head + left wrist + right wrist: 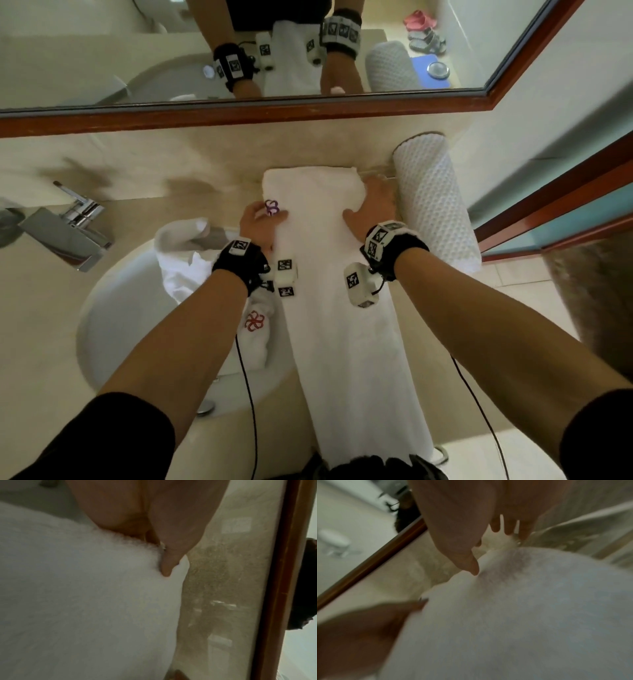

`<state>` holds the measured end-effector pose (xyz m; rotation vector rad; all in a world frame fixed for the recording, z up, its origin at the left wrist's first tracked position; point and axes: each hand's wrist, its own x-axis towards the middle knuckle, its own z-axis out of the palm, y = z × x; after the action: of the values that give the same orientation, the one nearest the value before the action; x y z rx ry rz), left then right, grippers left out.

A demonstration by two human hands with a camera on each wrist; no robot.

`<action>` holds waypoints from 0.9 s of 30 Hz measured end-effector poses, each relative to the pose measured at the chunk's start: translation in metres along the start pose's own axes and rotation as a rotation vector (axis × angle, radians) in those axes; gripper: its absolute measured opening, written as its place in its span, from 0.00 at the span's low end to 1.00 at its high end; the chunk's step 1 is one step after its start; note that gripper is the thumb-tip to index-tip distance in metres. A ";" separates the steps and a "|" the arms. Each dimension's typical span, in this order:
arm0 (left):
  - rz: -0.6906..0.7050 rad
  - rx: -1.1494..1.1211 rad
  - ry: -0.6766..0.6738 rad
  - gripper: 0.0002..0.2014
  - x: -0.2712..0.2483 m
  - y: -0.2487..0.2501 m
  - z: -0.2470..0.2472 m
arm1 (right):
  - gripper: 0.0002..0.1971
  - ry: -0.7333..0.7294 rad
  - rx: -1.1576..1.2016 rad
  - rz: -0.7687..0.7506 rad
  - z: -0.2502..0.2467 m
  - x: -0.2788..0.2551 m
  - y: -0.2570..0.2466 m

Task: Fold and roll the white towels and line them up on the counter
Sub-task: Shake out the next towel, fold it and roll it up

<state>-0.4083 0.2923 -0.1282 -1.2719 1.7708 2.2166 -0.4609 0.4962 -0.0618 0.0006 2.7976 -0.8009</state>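
A: Where does the towel (342, 291) lie?

B: It is folded into a long white strip on the counter (51, 342), running from the person's body out to the wall under the mirror (239, 51). Its far end is thick and doubled over.

A: And the hands against it?

B: Both sit at that far end, one on each side. The left hand (258, 222) is at the strip's left edge, just beside a purple flower mark (272, 207) on the cloth. The left wrist view shows its thumb (167, 566) pressing into the pile at the edge; whether the other fingers are tucked under the cloth cannot be told, so its hold is unclear.

A: The right?

B: The right hand (371, 209) lies at the right edge of the thick end, thumb on top of the cloth and fingers reaching past the edge. In the right wrist view the fingers (510, 526) look spread and fairly straight, resting on the towel and not clenched.

A: What else is near?

B: A roll (435, 202) with a waffle weave lies just right of the right hand. More white cloth (185, 274) is heaped in the sink (113, 308) to the left, beside a tap (68, 222).
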 end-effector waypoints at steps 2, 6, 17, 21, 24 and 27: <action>0.041 -0.013 0.028 0.26 -0.001 0.013 0.007 | 0.28 -0.016 -0.251 -0.161 0.005 -0.016 0.010; 0.058 0.144 0.041 0.33 -0.001 0.017 0.011 | 0.17 -0.088 -0.323 -0.298 0.014 -0.043 0.032; -0.210 0.262 0.054 0.42 -0.095 -0.082 -0.012 | 0.11 -0.113 -0.101 -0.321 0.003 -0.099 0.077; -0.304 0.324 -0.136 0.17 -0.142 -0.110 -0.025 | 0.15 -0.243 -0.166 -0.386 0.014 -0.132 0.112; -0.164 0.352 -0.100 0.18 -0.149 -0.118 -0.030 | 0.22 -0.386 -0.417 -0.435 0.021 -0.153 0.136; -0.110 0.193 0.022 0.23 -0.155 -0.119 -0.034 | 0.24 -0.423 -0.489 -0.366 0.015 -0.163 0.154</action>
<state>-0.2272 0.3747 -0.1306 -1.3210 1.8218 1.9292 -0.2889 0.6291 -0.1183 -0.6917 2.5273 -0.1280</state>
